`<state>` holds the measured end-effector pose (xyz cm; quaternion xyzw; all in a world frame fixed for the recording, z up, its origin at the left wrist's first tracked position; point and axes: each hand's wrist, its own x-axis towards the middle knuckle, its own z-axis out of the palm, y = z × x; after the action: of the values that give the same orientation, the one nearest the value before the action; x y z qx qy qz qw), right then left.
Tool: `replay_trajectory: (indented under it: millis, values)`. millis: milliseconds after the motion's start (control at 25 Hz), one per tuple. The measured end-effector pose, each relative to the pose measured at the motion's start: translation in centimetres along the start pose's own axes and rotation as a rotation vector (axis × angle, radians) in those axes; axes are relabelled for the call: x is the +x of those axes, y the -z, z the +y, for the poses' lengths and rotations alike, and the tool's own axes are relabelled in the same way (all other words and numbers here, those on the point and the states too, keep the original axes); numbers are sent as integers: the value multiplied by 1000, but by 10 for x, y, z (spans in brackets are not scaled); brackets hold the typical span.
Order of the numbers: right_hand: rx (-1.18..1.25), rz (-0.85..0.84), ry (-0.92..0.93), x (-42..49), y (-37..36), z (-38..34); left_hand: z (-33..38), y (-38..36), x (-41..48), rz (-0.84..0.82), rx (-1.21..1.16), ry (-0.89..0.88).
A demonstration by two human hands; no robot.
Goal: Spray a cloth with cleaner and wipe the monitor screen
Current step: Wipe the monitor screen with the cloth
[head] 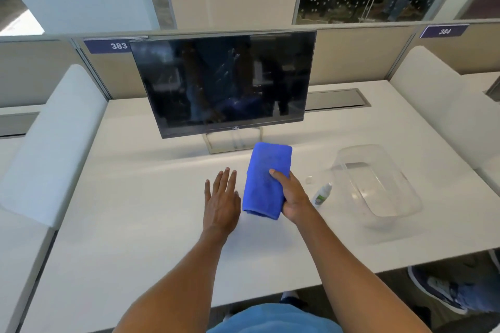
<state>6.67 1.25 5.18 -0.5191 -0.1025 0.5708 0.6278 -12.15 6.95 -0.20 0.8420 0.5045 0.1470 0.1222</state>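
Note:
A dark, switched-off monitor [224,81] stands on its silver stand at the back of the white desk [151,238], with smudges on the screen. In front of it my right hand [293,197] grips a folded blue cloth [263,181] by its right edge, thumb on top. Just left of the cloth, my left hand [221,197] hovers flat with straight fingers, holding nothing. A small white spray bottle [322,194] with a green label lies on the desk right of my right hand.
A clear plastic tub [378,184] sits at the right of the desk, with a small clear cap [309,180] beside the bottle. White padded dividers flank the desk. A cable tray [335,98] runs behind the monitor. Another person's shoe [433,289] is on the floor at right.

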Motion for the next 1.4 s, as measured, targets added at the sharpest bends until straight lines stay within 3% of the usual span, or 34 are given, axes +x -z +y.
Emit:
replay_trajectory:
  millis: [200,320,400,520,840,960,1200,1400]
  values:
    - [310,-63,41,10,-13,-70,27,66,95,179,39,-88]
    - [321,-99,153,22,-21,-121,49,115,154,303,92,-138]
    - [193,-63,305,31,-29,-154,62,149,191,374,105,-175]
    - [-150,166,563,49,-38,-200,73,191,237,434,143,-217]
    - [-1003,663,1199,111,-60,-267,65,224,295,379,229,-181]
    - [-1213,649,1280,133,-57,-269,65,222,303,376,244,-178]
    - [-1293,573,1333,158,-43,-256,52,209,304,379,234,-172]
    - [-1469,385,1515,176,-31,-262,26,205,309,404,229,-144]
